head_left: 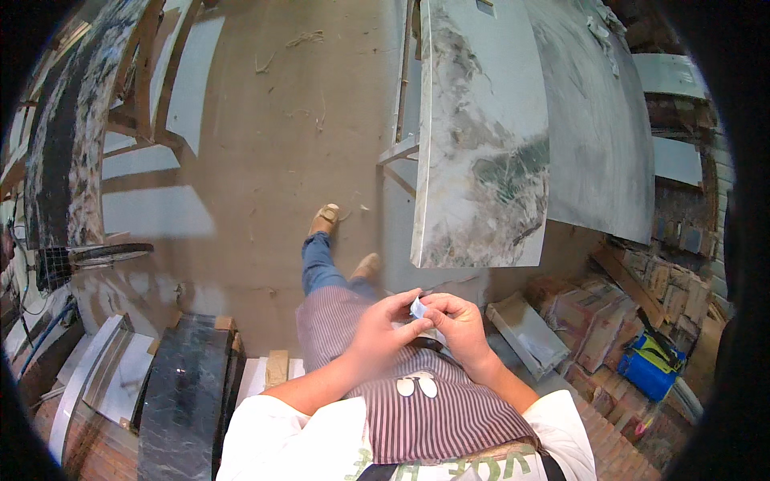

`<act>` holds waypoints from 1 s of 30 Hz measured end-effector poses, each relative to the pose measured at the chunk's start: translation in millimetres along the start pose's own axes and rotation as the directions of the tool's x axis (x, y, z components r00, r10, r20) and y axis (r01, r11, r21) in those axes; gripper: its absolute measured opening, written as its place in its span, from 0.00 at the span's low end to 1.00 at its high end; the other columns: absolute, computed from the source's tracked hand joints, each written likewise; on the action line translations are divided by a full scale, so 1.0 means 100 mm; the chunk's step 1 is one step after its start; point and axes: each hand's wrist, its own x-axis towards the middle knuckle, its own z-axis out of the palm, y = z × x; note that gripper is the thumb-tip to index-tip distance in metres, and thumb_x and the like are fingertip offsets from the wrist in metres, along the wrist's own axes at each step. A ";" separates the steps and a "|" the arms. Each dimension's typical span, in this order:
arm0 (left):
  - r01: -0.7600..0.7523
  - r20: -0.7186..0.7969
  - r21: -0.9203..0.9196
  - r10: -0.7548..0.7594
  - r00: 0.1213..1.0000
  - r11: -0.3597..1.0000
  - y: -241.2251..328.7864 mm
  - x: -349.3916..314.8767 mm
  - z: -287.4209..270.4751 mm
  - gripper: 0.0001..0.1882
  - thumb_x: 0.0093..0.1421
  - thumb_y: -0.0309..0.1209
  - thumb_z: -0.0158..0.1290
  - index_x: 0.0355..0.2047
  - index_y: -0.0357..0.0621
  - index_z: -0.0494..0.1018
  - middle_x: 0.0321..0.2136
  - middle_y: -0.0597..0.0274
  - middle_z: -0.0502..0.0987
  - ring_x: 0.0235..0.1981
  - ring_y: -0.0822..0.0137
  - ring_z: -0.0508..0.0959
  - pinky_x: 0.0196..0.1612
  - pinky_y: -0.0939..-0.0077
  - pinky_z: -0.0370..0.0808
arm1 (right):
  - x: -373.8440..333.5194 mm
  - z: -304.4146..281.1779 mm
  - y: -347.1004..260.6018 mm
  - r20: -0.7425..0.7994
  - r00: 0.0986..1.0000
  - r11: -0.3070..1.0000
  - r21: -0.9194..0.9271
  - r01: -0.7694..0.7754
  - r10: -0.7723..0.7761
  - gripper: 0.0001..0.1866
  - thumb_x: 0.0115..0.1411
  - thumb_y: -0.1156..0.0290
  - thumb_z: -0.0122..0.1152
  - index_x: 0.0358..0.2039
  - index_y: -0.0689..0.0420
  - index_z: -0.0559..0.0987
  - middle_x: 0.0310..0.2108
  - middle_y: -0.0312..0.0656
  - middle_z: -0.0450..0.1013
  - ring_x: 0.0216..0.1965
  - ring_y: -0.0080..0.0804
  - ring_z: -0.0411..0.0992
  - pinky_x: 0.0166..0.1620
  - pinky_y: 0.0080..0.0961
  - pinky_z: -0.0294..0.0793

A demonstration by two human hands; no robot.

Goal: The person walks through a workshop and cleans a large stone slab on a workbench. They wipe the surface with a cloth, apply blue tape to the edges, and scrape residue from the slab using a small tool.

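Note:
Both hands meet in front of my striped apron point(441, 413). Between their fingertips is a small pale blue-and-white piece point(418, 308), thin like folded paper or film; its kind is too small to tell. My left hand point(383, 327) is closed, with thumb and forefinger at the piece's left and lower side. My right hand point(457, 322) pinches it from the right, thumb and forefinger together. Ahead of the right hand stands a white, grey and green marbled slab point(489, 160), apart from my fingers.
A grey slab top point(593, 120) lies beyond the marbled one. At far left stands a black-and-white slab point(64, 160) by wooden frames. Dark slabs point(188, 393) lean at lower left. Stacked boxes point(577, 313) and a blue-and-green bag point(651, 365) sit at right. Scraps lie on the brown floor point(273, 152).

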 end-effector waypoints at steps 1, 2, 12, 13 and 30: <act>0.011 0.005 -0.002 -0.011 1.000 1.000 0.02 -0.01 -0.01 0.24 0.59 0.29 0.59 0.54 0.31 0.69 0.49 0.56 0.76 0.47 0.71 0.76 0.51 0.76 0.72 | 0.00 0.01 -0.01 0.016 1.000 1.000 0.031 0.000 -0.001 0.09 0.61 0.70 0.62 0.37 0.63 0.79 0.38 0.35 0.75 0.40 0.20 0.71 0.46 0.19 0.72; 0.023 0.010 -0.004 -0.023 1.000 1.000 0.03 -0.02 -0.02 0.24 0.59 0.29 0.58 0.54 0.31 0.69 0.49 0.56 0.76 0.47 0.71 0.76 0.51 0.76 0.72 | 0.00 0.01 -0.03 0.032 0.999 0.998 0.062 0.000 -0.002 0.09 0.61 0.70 0.62 0.36 0.63 0.79 0.37 0.35 0.75 0.39 0.20 0.70 0.45 0.19 0.71; 0.013 0.060 -0.380 0.011 0.998 0.925 -0.09 0.03 -0.05 0.16 0.62 0.26 0.54 0.51 0.36 0.72 0.47 0.60 0.76 0.46 0.72 0.75 0.50 0.76 0.72 | 0.07 0.09 -0.17 0.031 0.999 0.999 0.015 -0.032 0.032 0.06 0.63 0.73 0.59 0.38 0.62 0.77 0.37 0.34 0.73 0.36 0.16 0.68 0.41 0.15 0.69; 0.024 0.057 -0.304 -0.007 0.998 0.952 -0.04 0.03 -0.06 0.15 0.63 0.25 0.53 0.50 0.36 0.72 0.46 0.61 0.76 0.46 0.72 0.75 0.50 0.76 0.72 | 0.07 0.08 -0.18 0.048 0.998 0.999 0.006 -0.038 0.038 0.06 0.63 0.74 0.58 0.39 0.62 0.77 0.37 0.34 0.73 0.37 0.16 0.68 0.41 0.16 0.70; -0.273 -0.034 0.579 0.358 0.933 0.768 -0.10 0.80 -0.29 0.14 0.66 0.35 0.44 0.27 0.37 0.67 0.24 0.46 0.69 0.30 0.44 0.71 0.34 0.58 0.68 | 0.47 -0.45 -0.61 -0.128 0.957 0.595 -0.802 0.055 -0.261 0.05 0.61 0.76 0.56 0.34 0.61 0.70 0.24 0.45 0.72 0.24 0.35 0.73 0.29 0.29 0.71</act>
